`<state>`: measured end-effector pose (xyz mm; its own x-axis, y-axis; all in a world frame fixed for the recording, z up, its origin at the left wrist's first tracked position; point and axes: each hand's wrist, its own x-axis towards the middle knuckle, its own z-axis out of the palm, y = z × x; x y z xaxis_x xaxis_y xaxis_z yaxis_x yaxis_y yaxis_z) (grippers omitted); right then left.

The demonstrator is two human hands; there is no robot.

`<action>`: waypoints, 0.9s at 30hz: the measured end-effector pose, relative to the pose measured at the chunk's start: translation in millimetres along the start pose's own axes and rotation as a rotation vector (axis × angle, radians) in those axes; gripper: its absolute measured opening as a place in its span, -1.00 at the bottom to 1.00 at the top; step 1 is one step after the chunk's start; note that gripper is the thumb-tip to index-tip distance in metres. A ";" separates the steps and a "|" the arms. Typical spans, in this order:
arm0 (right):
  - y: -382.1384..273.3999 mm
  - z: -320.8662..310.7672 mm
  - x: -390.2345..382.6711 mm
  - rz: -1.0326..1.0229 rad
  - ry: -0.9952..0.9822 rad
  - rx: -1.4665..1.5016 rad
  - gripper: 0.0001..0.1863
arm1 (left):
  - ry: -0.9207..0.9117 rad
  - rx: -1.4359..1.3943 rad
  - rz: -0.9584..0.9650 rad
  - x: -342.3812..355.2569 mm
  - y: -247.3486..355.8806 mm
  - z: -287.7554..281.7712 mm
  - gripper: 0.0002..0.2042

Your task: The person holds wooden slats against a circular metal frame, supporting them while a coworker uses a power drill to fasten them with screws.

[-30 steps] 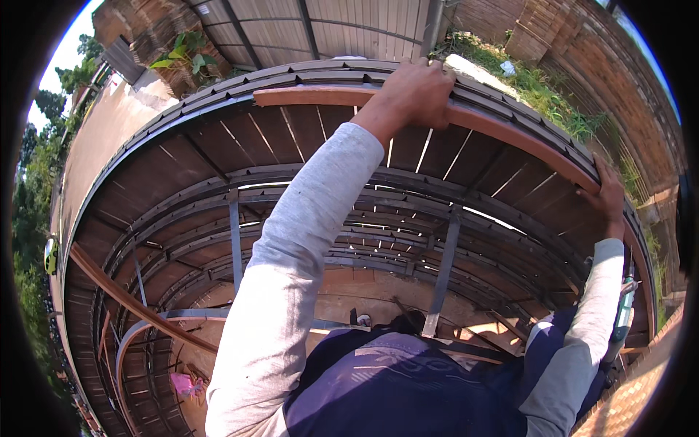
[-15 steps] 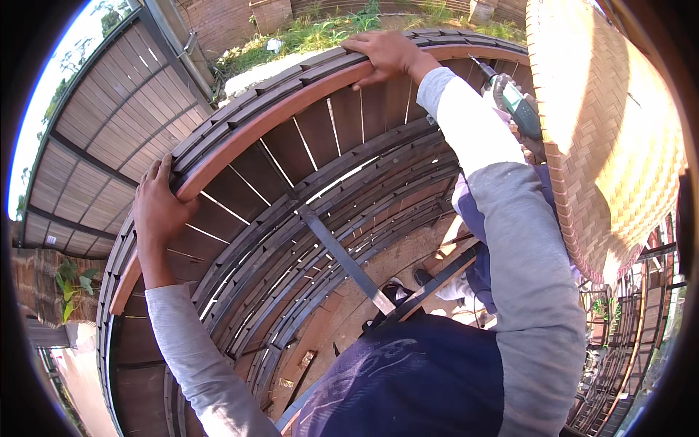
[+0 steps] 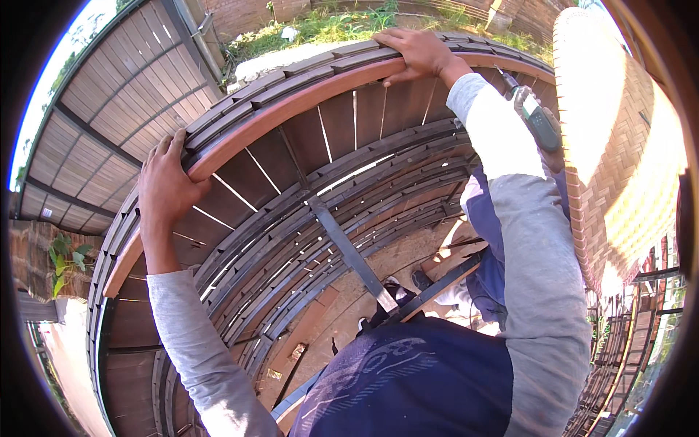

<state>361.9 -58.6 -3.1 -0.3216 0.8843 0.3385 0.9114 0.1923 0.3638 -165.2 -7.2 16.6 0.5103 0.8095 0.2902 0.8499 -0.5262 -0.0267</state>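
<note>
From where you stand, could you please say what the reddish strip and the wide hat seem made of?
The reddish strip: perhaps wood, though composite is possible; matt, evenly brownish-red face. The wide hat: likely bamboo or similar fibre, seemingly uncoated, with a visible crisscross weave.

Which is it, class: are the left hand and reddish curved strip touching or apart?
Touching: the head view shows the left hand clasped across the reddish curved strip, no gap visible.

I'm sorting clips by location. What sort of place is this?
Probably an outdoor building site or work yard: there's a curved slatted structure, a power drill beside a woven hat, and sunlit grass just beyond.
</note>
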 end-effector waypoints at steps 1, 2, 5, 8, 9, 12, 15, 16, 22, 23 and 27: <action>0.5 0.7 0.0 -0.009 0.017 -0.007 0.11 | -0.001 0.003 -0.003 -0.2 1.2 -0.7 -0.10; 1.3 1.7 -0.8 -0.017 0.033 -0.014 0.11 | -0.002 0.005 -0.006 -0.5 2.6 -1.2 -0.10; 2.3 3.7 -1.9 -0.027 0.059 -0.029 0.11 | -0.024 -0.002 -0.010 0.0 4.8 -4.9 -0.10; 1.4 1.8 -1.2 -0.013 0.032 -0.020 0.12 | -0.016 0.005 -0.005 0.3 3.3 -1.9 -0.09; 0.4 0.9 -0.4 -0.006 0.018 -0.013 0.12 | -0.022 -0.004 -0.006 0.5 2.7 -2.3 -0.09; -0.6 -2.0 0.1 0.007 -0.009 -0.013 0.13 | -0.025 -0.022 0.000 1.9 1.8 -2.5 -0.08; -0.3 0.6 -0.4 0.001 0.005 -0.014 0.12 | -0.003 -0.019 0.013 0.4 0.7 -1.2 -0.10; -0.3 1.9 0.1 0.001 0.008 -0.012 0.13 | 0.003 -0.017 0.015 -0.4 -0.1 -1.7 -0.10; 1.9 0.9 -3.1 -0.004 0.007 -0.024 0.15 | -0.010 -0.043 0.020 0.3 4.4 -3.7 -0.09; 1.5 1.9 -3.1 -0.009 0.012 -0.025 0.15 | -0.007 -0.041 0.024 -0.4 4.5 -3.5 -0.09; -0.7 1.5 0.2 0.005 -0.007 -0.032 0.14 | 0.043 -0.028 0.049 -1.2 -4.4 4.9 -0.09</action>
<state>361.6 -57.9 -4.6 -0.3150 0.8884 0.3340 0.9043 0.1740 0.3898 -168.8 -4.6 11.6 0.5450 0.7709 0.3297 0.8195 -0.5728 -0.0154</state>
